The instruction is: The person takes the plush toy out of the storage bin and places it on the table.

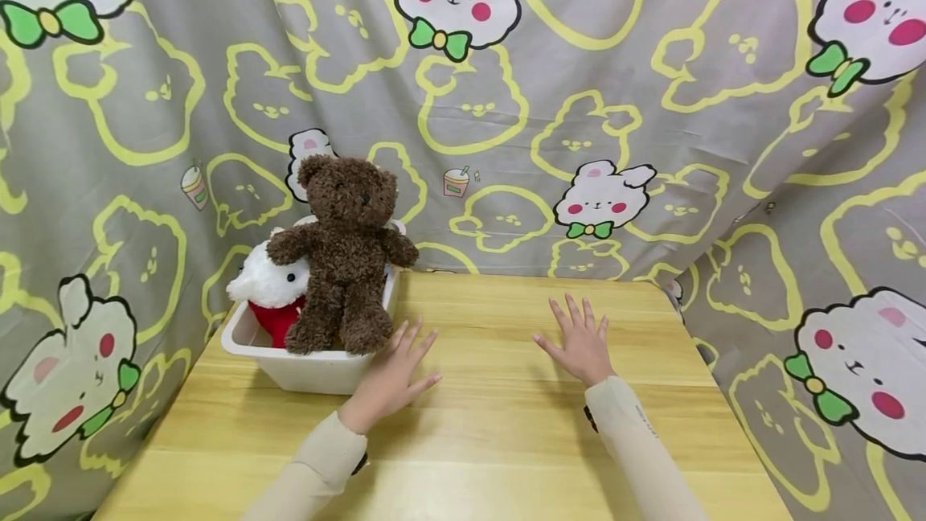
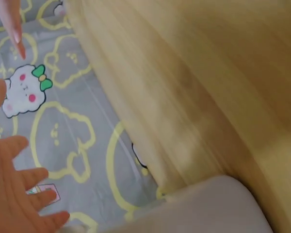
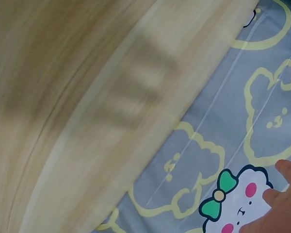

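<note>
In the head view my left hand (image 1: 394,375) is spread beside the right front corner of a white plastic bin (image 1: 311,372), palm down with nothing in it. My right hand (image 1: 581,344) has its fingers fanned out over the right half of the table and holds nothing. A brown teddy bear (image 1: 347,256) sits up in the bin. Partly behind it is a white plush toy (image 1: 271,280) with a red body. In the left wrist view straight fingers of the left hand (image 2: 19,189) show at the left edge; the right hand (image 3: 281,208) appears at the lower right of its wrist view.
The wooden table (image 1: 506,441) reaches back to a grey curtain (image 1: 499,135) printed with yellow outlines and white cartoon animals. The curtain also hangs along both sides. The bin stands at the table's back left.
</note>
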`<action>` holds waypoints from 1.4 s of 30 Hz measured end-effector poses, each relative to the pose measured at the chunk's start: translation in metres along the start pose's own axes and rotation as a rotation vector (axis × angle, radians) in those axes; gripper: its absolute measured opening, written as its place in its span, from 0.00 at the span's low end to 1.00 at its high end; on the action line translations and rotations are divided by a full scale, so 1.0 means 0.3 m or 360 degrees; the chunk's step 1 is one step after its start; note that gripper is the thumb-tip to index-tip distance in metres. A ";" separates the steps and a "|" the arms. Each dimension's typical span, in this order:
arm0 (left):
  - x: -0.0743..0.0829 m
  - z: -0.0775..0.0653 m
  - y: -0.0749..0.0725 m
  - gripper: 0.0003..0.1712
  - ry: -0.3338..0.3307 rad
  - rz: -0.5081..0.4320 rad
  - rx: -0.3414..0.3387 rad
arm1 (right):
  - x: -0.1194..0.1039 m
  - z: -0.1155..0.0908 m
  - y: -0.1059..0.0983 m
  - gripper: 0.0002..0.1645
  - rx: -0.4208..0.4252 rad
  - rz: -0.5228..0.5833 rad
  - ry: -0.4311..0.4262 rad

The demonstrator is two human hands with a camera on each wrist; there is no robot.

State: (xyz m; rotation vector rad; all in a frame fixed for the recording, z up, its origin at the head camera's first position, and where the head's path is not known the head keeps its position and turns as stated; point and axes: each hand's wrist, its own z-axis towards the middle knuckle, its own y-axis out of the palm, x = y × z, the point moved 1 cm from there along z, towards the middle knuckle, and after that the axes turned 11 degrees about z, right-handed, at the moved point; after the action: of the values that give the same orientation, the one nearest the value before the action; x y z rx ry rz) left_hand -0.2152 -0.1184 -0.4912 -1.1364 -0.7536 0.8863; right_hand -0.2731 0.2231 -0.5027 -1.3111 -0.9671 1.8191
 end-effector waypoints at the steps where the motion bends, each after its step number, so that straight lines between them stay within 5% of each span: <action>1: -0.005 -0.011 -0.003 0.41 0.0038 0.0008 0.0020 | -0.001 0.001 -0.001 0.49 -0.0007 0.0006 0.0003; 13: -0.118 -0.155 -0.062 0.37 0.0514 0.0136 0.0296 | -0.014 0.017 -0.013 0.48 0.0057 0.0052 -0.0046; 20: -0.175 -0.212 -0.125 0.32 0.0697 0.0111 0.0472 | -0.037 0.035 -0.013 0.48 0.0046 0.0049 -0.0069; 25: -0.199 -0.227 -0.182 0.24 0.0841 -0.0002 0.0744 | -0.053 0.047 -0.010 0.48 0.0019 0.0062 -0.0061; 33: -0.305 -0.215 -0.278 0.20 0.0760 -0.0202 0.1231 | -0.107 0.073 -0.013 0.47 0.0009 0.0132 -0.0116; 36: -0.362 -0.218 -0.292 0.21 0.0672 -0.0251 0.1306 | -0.131 0.085 -0.017 0.48 0.0006 0.0166 -0.0129; 42: -0.459 -0.228 -0.281 0.24 0.0468 -0.0254 0.1283 | -0.187 0.114 -0.023 0.47 -0.0037 0.0314 -0.0139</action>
State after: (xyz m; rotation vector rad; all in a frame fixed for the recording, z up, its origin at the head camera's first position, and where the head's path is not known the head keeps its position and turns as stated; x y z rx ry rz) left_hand -0.2024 -0.2844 -0.4360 -0.4597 -0.1902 0.7551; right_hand -0.2910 0.1725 -0.4641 -1.3931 -0.9347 2.0340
